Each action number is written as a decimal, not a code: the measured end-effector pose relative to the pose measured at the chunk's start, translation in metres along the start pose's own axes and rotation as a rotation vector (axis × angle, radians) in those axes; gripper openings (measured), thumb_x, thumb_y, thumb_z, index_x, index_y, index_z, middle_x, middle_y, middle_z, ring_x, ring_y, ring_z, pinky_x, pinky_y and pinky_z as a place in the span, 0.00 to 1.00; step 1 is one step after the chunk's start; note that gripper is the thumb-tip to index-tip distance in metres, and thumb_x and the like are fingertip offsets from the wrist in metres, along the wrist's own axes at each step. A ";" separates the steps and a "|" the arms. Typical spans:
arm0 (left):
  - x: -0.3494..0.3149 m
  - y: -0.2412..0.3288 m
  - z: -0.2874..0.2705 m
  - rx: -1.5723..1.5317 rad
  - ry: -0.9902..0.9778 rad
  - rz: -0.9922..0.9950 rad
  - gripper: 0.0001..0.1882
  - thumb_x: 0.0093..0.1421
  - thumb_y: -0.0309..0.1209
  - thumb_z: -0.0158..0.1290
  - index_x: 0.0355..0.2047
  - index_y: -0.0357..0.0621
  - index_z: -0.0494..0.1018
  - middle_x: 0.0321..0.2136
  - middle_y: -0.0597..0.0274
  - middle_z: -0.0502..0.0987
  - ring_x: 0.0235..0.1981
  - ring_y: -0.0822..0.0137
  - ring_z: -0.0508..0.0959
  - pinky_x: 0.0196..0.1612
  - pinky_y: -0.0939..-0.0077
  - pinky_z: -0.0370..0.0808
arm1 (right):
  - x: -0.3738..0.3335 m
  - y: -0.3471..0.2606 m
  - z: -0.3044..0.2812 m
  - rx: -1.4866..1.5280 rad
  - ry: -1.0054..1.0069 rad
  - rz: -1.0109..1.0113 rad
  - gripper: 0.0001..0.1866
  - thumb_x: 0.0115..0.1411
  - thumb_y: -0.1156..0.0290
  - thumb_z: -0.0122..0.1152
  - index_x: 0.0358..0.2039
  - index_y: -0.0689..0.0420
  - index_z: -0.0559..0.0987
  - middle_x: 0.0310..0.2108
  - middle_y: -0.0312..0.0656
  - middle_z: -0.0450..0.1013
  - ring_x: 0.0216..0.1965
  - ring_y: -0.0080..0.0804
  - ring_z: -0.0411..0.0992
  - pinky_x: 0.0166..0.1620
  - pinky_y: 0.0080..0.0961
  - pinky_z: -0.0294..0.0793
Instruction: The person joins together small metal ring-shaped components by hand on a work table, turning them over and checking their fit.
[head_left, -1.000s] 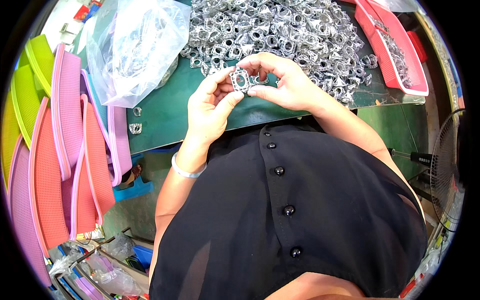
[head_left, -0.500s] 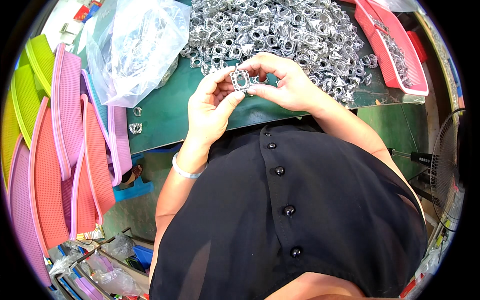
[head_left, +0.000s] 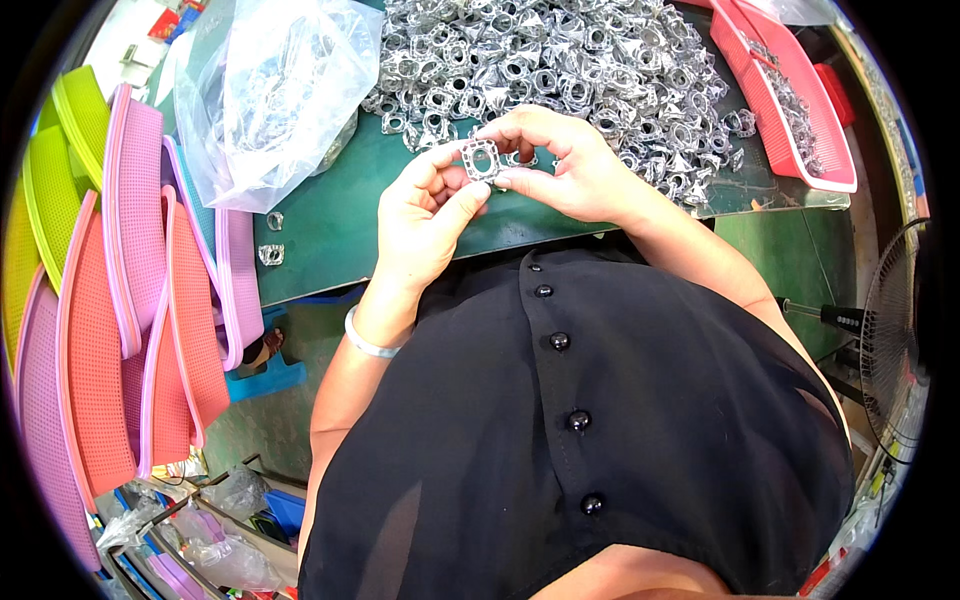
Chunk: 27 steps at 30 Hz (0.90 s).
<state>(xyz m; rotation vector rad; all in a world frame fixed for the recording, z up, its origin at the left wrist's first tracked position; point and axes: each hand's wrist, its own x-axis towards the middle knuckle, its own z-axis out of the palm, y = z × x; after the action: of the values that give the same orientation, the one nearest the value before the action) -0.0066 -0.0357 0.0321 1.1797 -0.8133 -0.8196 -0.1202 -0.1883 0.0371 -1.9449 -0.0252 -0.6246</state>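
Note:
Between my two hands, above the front of the green table (head_left: 330,262), is a small silvery metal casting (head_left: 468,160) with a large round hole. My left hand (head_left: 420,215) pinches its left side between thumb and fingers. The thumb and forefinger of my right hand (head_left: 570,165) grip its right side. Just beyond my hands lies a large heap of similar metal castings (head_left: 560,70). Two loose metal parts, one of them a casting (head_left: 271,255), rest on the table left of my left hand.
A clear plastic bag (head_left: 270,110) with metal parts stands at the left. Right of the heap is a pink basket (head_left: 835,180) holding more parts. Stacked colored plastic baskets (head_left: 100,430) fill the left side. A black fan (head_left: 890,340) is at the far right.
The casting has turned slightly in my fingers, its hole showing a little differently. Both hands stay almost where they were.

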 end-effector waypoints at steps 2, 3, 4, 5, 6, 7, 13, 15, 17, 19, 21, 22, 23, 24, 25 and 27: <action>0.000 0.001 0.000 -0.006 0.002 -0.019 0.20 0.55 0.19 0.51 0.49 0.31 0.63 0.34 0.58 0.75 0.32 0.75 0.75 0.36 0.83 0.73 | 0.000 0.000 0.000 -0.005 -0.001 -0.007 0.18 0.46 0.79 0.61 0.40 0.59 0.74 0.31 0.36 0.71 0.31 0.23 0.69 0.34 0.19 0.67; 0.000 0.001 0.000 -0.010 0.004 -0.022 0.20 0.55 0.19 0.51 0.49 0.32 0.63 0.34 0.57 0.75 0.32 0.75 0.75 0.35 0.82 0.74 | 0.000 0.000 -0.001 -0.004 -0.002 -0.006 0.18 0.46 0.78 0.61 0.40 0.58 0.74 0.31 0.36 0.71 0.32 0.23 0.69 0.35 0.19 0.68; 0.000 0.001 0.000 -0.014 0.006 -0.025 0.20 0.55 0.19 0.51 0.48 0.32 0.64 0.34 0.57 0.75 0.32 0.75 0.75 0.35 0.82 0.74 | 0.000 -0.001 -0.001 -0.002 -0.004 -0.006 0.17 0.46 0.78 0.61 0.40 0.58 0.74 0.31 0.37 0.71 0.33 0.24 0.70 0.35 0.20 0.68; 0.000 0.002 0.001 -0.029 0.007 -0.024 0.20 0.55 0.19 0.51 0.48 0.32 0.64 0.34 0.57 0.75 0.32 0.74 0.75 0.35 0.82 0.74 | 0.001 -0.002 -0.001 -0.001 -0.005 -0.005 0.17 0.47 0.77 0.62 0.40 0.57 0.74 0.31 0.37 0.71 0.33 0.24 0.70 0.36 0.20 0.69; 0.000 0.003 0.001 -0.045 0.008 -0.023 0.20 0.55 0.19 0.51 0.48 0.32 0.64 0.34 0.57 0.75 0.32 0.74 0.75 0.34 0.82 0.74 | 0.001 -0.002 -0.001 -0.016 -0.005 -0.024 0.17 0.46 0.78 0.61 0.40 0.57 0.74 0.31 0.38 0.71 0.33 0.25 0.70 0.36 0.21 0.69; 0.000 0.004 0.002 -0.061 0.008 -0.022 0.20 0.55 0.19 0.51 0.48 0.32 0.64 0.34 0.57 0.75 0.32 0.74 0.75 0.34 0.82 0.74 | 0.002 -0.002 -0.001 -0.032 -0.005 -0.043 0.18 0.46 0.78 0.61 0.40 0.57 0.74 0.31 0.38 0.71 0.33 0.25 0.70 0.36 0.21 0.69; 0.000 0.005 0.001 -0.085 0.009 -0.045 0.18 0.56 0.21 0.51 0.47 0.33 0.65 0.33 0.56 0.76 0.29 0.73 0.76 0.32 0.82 0.74 | 0.002 0.002 -0.001 -0.108 0.009 -0.129 0.18 0.47 0.78 0.61 0.41 0.58 0.74 0.32 0.38 0.72 0.33 0.26 0.70 0.33 0.20 0.69; 0.000 0.005 0.000 -0.100 0.014 -0.055 0.17 0.56 0.22 0.50 0.47 0.33 0.65 0.32 0.56 0.76 0.28 0.73 0.75 0.32 0.81 0.74 | 0.002 0.003 -0.001 -0.122 0.010 -0.140 0.18 0.47 0.79 0.61 0.42 0.58 0.74 0.32 0.38 0.72 0.33 0.26 0.70 0.33 0.20 0.69; 0.001 0.005 -0.001 -0.110 0.016 -0.063 0.16 0.57 0.22 0.50 0.46 0.33 0.65 0.32 0.57 0.76 0.27 0.73 0.75 0.31 0.81 0.74 | 0.002 0.002 0.000 -0.107 0.004 -0.131 0.18 0.47 0.79 0.61 0.42 0.57 0.74 0.32 0.38 0.71 0.33 0.26 0.70 0.33 0.20 0.69; 0.001 0.004 -0.001 -0.116 0.016 -0.069 0.15 0.57 0.23 0.49 0.46 0.34 0.66 0.31 0.57 0.76 0.27 0.73 0.75 0.31 0.81 0.74 | 0.002 0.002 0.000 -0.104 -0.001 -0.138 0.18 0.48 0.79 0.61 0.42 0.57 0.74 0.31 0.37 0.71 0.33 0.25 0.70 0.33 0.20 0.69; 0.001 0.005 -0.001 -0.122 0.022 -0.075 0.15 0.57 0.23 0.49 0.45 0.34 0.66 0.31 0.57 0.76 0.27 0.73 0.75 0.31 0.81 0.74 | 0.002 0.002 0.000 -0.094 -0.003 -0.140 0.18 0.47 0.79 0.60 0.42 0.57 0.74 0.31 0.37 0.71 0.32 0.25 0.70 0.32 0.20 0.69; 0.001 0.005 0.000 -0.125 0.025 -0.078 0.14 0.57 0.23 0.49 0.45 0.34 0.66 0.31 0.57 0.76 0.27 0.73 0.75 0.31 0.81 0.74 | 0.002 0.001 0.000 -0.084 -0.004 -0.138 0.19 0.47 0.79 0.60 0.42 0.57 0.74 0.31 0.37 0.71 0.32 0.25 0.70 0.32 0.20 0.69; 0.001 0.005 0.000 -0.120 0.028 -0.079 0.14 0.57 0.23 0.49 0.45 0.34 0.66 0.31 0.57 0.76 0.27 0.73 0.75 0.31 0.81 0.74 | 0.003 0.000 0.000 -0.074 -0.004 -0.136 0.19 0.47 0.80 0.60 0.42 0.57 0.74 0.31 0.37 0.71 0.32 0.25 0.70 0.32 0.20 0.69; 0.001 0.005 0.000 -0.115 0.031 -0.079 0.14 0.57 0.23 0.49 0.45 0.34 0.66 0.31 0.58 0.76 0.27 0.73 0.75 0.31 0.81 0.74 | 0.003 -0.001 0.000 -0.082 -0.006 -0.141 0.19 0.47 0.80 0.60 0.42 0.57 0.74 0.31 0.37 0.71 0.32 0.25 0.70 0.32 0.20 0.69; 0.001 0.005 0.000 -0.110 0.034 -0.080 0.14 0.58 0.23 0.49 0.45 0.34 0.66 0.31 0.58 0.76 0.27 0.74 0.75 0.32 0.82 0.74 | 0.003 -0.002 0.000 -0.089 -0.006 -0.146 0.19 0.47 0.80 0.60 0.42 0.57 0.74 0.31 0.37 0.71 0.32 0.25 0.70 0.32 0.20 0.69; 0.001 0.005 0.001 -0.108 0.033 -0.075 0.14 0.58 0.23 0.49 0.45 0.34 0.66 0.32 0.58 0.75 0.27 0.74 0.75 0.32 0.82 0.74 | 0.003 -0.002 0.000 -0.094 -0.005 -0.152 0.19 0.47 0.80 0.60 0.42 0.56 0.74 0.31 0.36 0.71 0.32 0.25 0.70 0.32 0.20 0.69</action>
<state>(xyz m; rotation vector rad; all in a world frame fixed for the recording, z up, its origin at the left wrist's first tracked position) -0.0060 -0.0361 0.0378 1.1304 -0.6929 -0.8928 -0.1182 -0.1883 0.0401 -2.0491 -0.1504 -0.7322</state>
